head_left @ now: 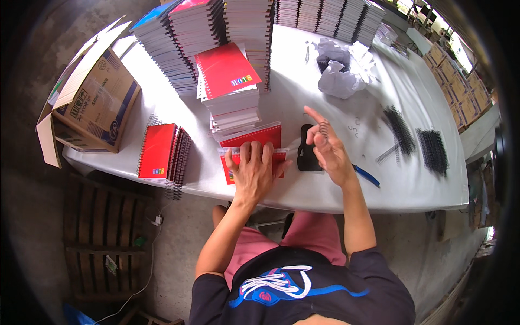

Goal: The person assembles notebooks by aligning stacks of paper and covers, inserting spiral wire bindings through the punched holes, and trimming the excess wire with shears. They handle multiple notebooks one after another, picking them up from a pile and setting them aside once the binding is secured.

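Observation:
My left hand (252, 172) lies over a red-covered notebook (229, 174) at the table's front edge. Its fingers are spread across the cover and a pale, clear strip (279, 152); the thumb is at the right side. Beyond the strip, another red sheet with a row of punched holes (265, 134) shows. To the right, my right hand (331, 154) is raised above the table, index finger stretched out. A small dark wire coil (324, 129) sits among its fingers. Just left of that hand lies a black, flat object (307, 157), partly covered.
Behind stands a pile of punched pages topped by a red cover (225, 70), before tall notebook stacks (246, 32). Bound red notebooks (158, 149) and an open carton (95, 103) stand left. Rightward are blue-handled pliers (367, 175), black coils (433, 151) and crumpled plastic (340, 78).

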The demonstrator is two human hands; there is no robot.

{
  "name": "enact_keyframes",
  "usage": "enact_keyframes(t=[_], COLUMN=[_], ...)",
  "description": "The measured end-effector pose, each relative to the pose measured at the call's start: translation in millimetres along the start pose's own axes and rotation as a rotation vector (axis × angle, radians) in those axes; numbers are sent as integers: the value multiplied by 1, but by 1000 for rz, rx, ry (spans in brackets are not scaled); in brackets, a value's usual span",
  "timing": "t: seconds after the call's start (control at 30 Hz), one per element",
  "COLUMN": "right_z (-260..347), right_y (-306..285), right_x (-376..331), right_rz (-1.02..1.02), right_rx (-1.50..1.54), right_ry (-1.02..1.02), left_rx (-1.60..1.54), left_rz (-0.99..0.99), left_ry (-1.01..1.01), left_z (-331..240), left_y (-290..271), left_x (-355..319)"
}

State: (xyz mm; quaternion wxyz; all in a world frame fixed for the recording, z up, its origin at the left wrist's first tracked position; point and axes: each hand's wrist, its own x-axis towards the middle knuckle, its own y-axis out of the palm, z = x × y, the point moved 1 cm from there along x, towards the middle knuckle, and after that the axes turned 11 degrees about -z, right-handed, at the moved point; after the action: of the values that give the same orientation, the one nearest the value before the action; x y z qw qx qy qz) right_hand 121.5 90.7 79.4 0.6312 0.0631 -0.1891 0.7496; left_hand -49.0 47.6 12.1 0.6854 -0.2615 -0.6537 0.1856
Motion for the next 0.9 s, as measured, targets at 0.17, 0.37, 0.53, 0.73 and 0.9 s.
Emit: enact_keyframes(t=[0.17, 0.37, 0.53, 0.73, 0.9], right_z=[11, 3, 0, -9, -13], right_y=[-28, -35, -27, -24, -20], right_x=[-26, -46, -46, -44, -44], right_rz=[74, 100, 124, -35, 43], right_rx=[19, -47, -223, -225, -185], right_ry=[136, 100, 88, -7, -23], left_rx=[-205, -223, -225, -183, -212], left_rz=[-201, -138, -150, -213, -182], left_ry=[123, -15, -189, -285, -287], left_z=[-2, -15, -21, -34, -34], left_y=[-8, -14, -8, -4, -3], left_x=[-8, -37, -34, -26, -24])
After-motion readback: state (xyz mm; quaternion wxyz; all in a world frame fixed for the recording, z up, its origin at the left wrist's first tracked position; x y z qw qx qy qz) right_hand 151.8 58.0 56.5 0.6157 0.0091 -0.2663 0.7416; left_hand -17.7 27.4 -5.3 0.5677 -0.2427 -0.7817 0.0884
